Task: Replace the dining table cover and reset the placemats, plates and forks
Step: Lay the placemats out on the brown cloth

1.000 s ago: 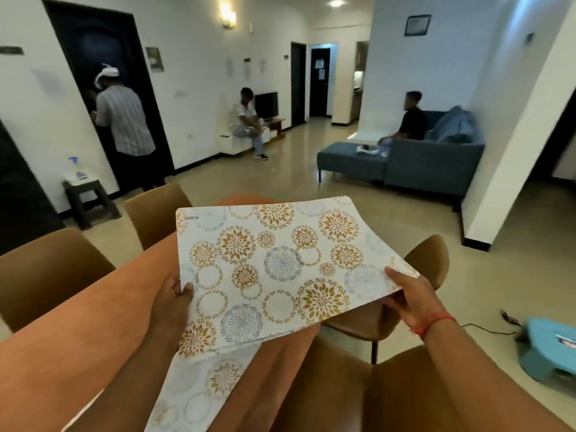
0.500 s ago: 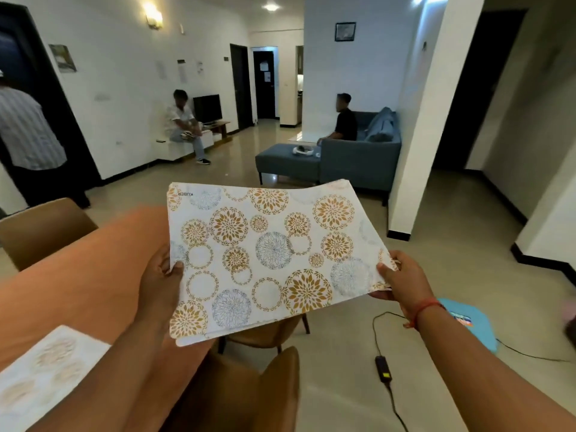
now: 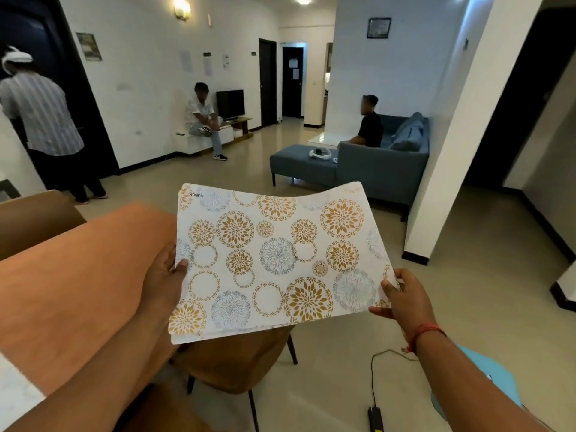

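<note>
I hold a stack of white placemats (image 3: 274,260) printed with gold and blue-grey flower circles, flat in the air past the table's right edge. My left hand (image 3: 162,277) grips its left edge, thumb on top. My right hand (image 3: 405,299) pinches the near right corner. The bare orange-brown dining table (image 3: 78,285) lies to the left. Another placemat (image 3: 14,391) of the same kind lies at the table's near left corner, cut off by the frame. No plates or forks are in view.
Brown chairs stand under the stack (image 3: 240,363) and at the table's far side (image 3: 34,219). A black cable with adapter (image 3: 374,413) and a light blue stool (image 3: 480,381) are on the floor at right. A white pillar (image 3: 452,135), a blue sofa (image 3: 367,166) and three people stand or sit further back.
My view has swung right and then slightly back left. The stack stays in both hands and has been carried off the table's edge, above the chair; one placemat stayed on the table.
</note>
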